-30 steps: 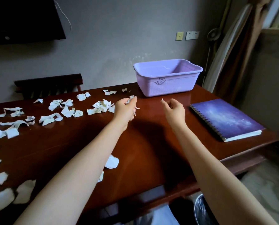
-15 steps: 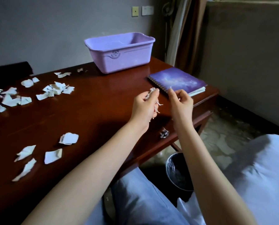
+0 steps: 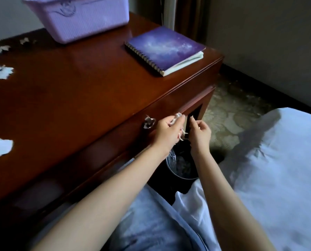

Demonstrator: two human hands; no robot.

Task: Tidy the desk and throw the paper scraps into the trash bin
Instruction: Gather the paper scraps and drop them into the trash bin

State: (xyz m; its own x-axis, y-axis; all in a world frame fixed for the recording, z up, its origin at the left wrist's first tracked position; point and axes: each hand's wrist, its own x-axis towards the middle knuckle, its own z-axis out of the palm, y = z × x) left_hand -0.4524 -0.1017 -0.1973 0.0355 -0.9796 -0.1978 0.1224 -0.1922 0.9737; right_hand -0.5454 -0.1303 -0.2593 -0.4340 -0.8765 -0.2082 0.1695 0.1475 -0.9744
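Head view, looking down over the front right corner of the desk (image 3: 78,98), which fills the upper left and centre of the frame. White bedding (image 3: 278,160) takes the right side.

A lilac basin (image 3: 89,20) at the top left and a spiral notebook (image 3: 163,48) at top centre rest on the desktop, well apart from the hands. I judge that neither matters to this step.

The trash bin (image 3: 180,165), dark and lined with a clear bag, stands on the floor at centre. It shows between the two forearms and is partly hidden by them.

The left hand (image 3: 166,131), at centre, is clamped round a bundle of paper scraps (image 3: 178,116), with thin strips hanging below the fist. It is held off the desktop, in front of the drawer face and above the bin in the frame. I read this as positioning for the drop, so that the paper falls inside rather than on the floor.

The right hand (image 3: 199,132), just beside it, has curled fingers with thumb and forefinger raised. I cannot tell whether they pinch anything.

Loose scraps (image 3: 0,71) lie along the left edge of the frame, so much tidying is left.

A metal drawer pull (image 3: 148,122) sits just left of the left hand, untouched.
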